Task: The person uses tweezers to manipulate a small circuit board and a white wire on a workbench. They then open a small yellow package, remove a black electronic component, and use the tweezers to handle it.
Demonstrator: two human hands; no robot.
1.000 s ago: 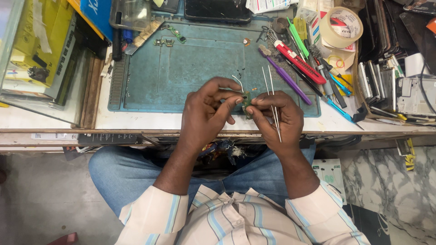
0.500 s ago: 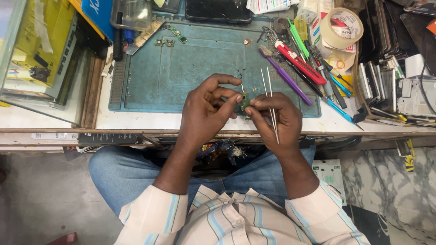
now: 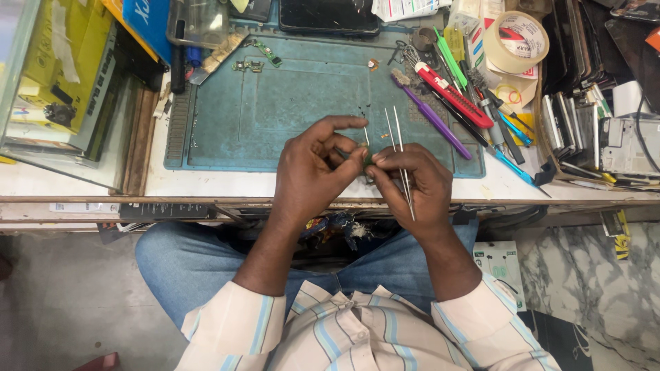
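Sitting at a cluttered repair surface [image 3: 206, 184], working over the near edge of a teal work mat [image 3: 275, 117]. Pinching a small green circuit piece [image 3: 368, 159] between both hands just above the front rim of the mat, the piece mostly hidden by the fingertips so its shape cannot be told. Closing the left hand [image 3: 316, 172] around it, thumb and forefinger curled together and pressing on the piece from the left, the remaining fingers arched above. Gripping thin metal tweezers [image 3: 402, 161] in the right hand [image 3: 416, 189], fingers folded tight around them, the two slim prongs pointing up and away across the mat, the other end slanting down over the back of the hand; the right fingertips also touching the green piece. Both hands meeting at the piece, touching one another there. Lying to the right on the mat, well apart from the hands, a purple brush [image 3: 433, 117], a red utility knife [image 3: 454, 96] and several pens and drivers beside them. Resting further right, a roll of tape [image 3: 515, 42]. Sitting along the far edge of the mat, a dark phone [image 3: 328, 15] and a few small loose parts [image 3: 249, 66]. Standing at the left, yellow boxes [image 3: 58, 75] behind glass.
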